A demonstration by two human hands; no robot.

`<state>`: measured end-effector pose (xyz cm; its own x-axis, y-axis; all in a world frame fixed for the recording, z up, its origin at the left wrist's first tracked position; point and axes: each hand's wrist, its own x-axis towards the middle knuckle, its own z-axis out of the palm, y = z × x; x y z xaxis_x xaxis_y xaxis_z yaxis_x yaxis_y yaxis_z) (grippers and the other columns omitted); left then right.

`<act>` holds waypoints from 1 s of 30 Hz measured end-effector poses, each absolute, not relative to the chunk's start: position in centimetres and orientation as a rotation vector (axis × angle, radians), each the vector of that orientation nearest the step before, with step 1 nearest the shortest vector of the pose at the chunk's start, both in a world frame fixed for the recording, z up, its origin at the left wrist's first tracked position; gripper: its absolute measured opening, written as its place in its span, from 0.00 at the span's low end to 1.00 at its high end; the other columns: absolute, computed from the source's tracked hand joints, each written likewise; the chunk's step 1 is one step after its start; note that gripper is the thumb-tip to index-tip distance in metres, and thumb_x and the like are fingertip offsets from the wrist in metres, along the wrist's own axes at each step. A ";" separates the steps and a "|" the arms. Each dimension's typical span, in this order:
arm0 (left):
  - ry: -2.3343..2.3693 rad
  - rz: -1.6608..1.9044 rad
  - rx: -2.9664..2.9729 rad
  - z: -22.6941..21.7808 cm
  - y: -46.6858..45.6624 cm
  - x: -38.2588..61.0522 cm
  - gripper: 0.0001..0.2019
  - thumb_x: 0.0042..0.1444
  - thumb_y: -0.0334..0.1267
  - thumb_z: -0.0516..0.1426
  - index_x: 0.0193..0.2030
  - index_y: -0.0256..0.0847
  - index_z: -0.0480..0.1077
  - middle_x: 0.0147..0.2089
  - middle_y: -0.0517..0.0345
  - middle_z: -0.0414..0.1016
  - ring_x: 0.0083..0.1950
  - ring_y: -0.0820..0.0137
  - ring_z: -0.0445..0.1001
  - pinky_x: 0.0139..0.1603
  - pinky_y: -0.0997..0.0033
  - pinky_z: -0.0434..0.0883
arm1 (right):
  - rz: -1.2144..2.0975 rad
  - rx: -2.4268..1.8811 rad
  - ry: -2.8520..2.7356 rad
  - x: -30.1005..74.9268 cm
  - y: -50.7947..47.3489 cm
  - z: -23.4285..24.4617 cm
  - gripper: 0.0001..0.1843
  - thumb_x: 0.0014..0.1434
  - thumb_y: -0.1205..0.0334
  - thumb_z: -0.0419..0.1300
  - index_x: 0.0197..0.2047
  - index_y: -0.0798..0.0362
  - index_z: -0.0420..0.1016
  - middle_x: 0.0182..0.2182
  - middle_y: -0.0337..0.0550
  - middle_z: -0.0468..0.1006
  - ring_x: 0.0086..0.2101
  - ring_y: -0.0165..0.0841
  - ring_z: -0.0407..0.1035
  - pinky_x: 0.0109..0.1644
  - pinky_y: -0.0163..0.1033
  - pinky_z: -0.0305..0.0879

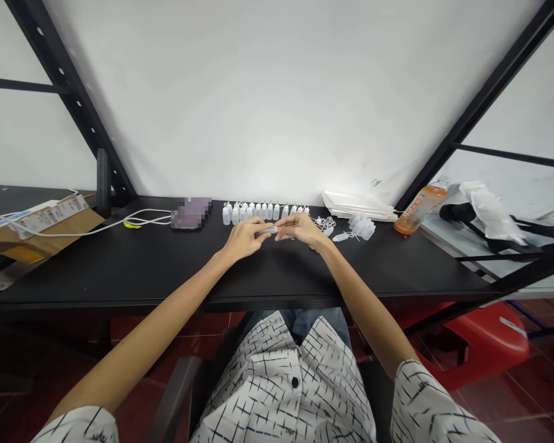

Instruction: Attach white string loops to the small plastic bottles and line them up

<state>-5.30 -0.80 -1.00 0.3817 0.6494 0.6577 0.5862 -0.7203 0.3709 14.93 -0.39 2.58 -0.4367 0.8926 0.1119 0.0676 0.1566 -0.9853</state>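
Above the black tabletop [138, 264], a small translucent white bottle [268, 231] lies sideways between my two hands. My left hand [245, 237] is closed around its body. At the bottle's right end the fingers of my right hand [302, 227] are pinched together; the exact contact there is partly hidden. Several similar small bottles [258, 212] stand upright in rows just beyond my hands. To the right of my right hand lie a tangle of thin white cords [325, 224] and a pile of loose translucent bottles [362, 226].
A stack of white sheets or bags [357, 206] leans by the wall. An orange drink bottle [420, 206] stands tilted at the right. On the left are a blurred-out phone-like object [191, 214], a white cable [96, 232] and a brown package [41, 227]. Black shelf posts [80, 111] flank the desk.
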 end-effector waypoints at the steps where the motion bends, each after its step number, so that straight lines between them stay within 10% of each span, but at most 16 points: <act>1: 1.157 1.242 2.535 -1.0 -0.8 -5.3 0.12 0.57 0.35 0.60 0.48 0.43 0.79 0.40 0.54 0.78 0.28 0.74 0.68 0.33 0.71 0.66 | 1.362 -0.939 -1.681 14.9 -0.4 2.6 0.19 0.41 0.58 0.74 0.35 0.61 0.81 0.23 0.46 0.81 0.28 0.34 0.78 0.42 0.41 0.76; 14: 1.114 1.065 2.199 0.6 -1.9 -5.1 0.17 0.61 0.47 0.54 0.42 0.38 0.79 0.19 0.63 0.66 0.22 0.74 0.66 0.26 0.75 0.62 | 1.332 -0.912 -1.778 15.0 -0.1 2.6 0.23 0.42 0.51 0.74 0.36 0.61 0.82 0.24 0.45 0.80 0.28 0.34 0.77 0.37 0.37 0.75; 30: 0.956 0.976 1.695 0.5 -1.9 -4.8 0.18 0.58 0.48 0.57 0.25 0.37 0.65 0.15 0.64 0.62 0.12 0.76 0.65 0.12 0.78 0.61 | 1.347 -0.854 -1.823 15.2 -0.2 2.5 0.23 0.45 0.51 0.72 0.39 0.60 0.81 0.27 0.45 0.80 0.26 0.32 0.76 0.33 0.37 0.75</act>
<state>-4.76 -1.87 0.48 0.3816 0.9052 0.1872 0.1684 -0.2673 0.9488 15.20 -0.20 2.49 -0.5345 0.8313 0.1526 0.0982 0.2405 -0.9657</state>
